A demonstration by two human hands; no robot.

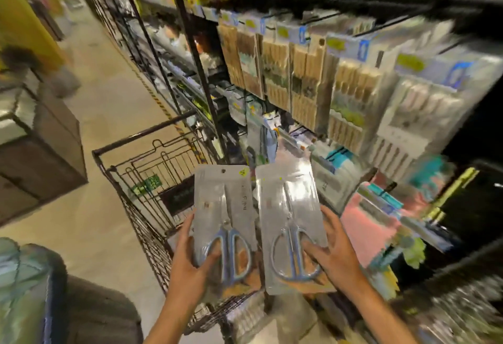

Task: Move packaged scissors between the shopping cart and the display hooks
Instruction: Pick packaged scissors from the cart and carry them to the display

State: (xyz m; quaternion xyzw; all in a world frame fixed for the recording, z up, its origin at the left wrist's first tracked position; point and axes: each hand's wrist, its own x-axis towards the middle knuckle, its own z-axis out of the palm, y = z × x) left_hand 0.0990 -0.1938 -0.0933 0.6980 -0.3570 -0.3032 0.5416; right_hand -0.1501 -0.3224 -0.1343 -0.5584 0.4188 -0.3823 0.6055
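blurred shelves (353,76); hands (190,267) (334,251) cover scissor packs' (226,207) lower edges.

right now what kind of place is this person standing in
Most likely a retail store aisle. Packaged goods hang in rows on display hooks, a wire shopping cart stands in the aisle, and each of the hands holds a carded pack of scissors.
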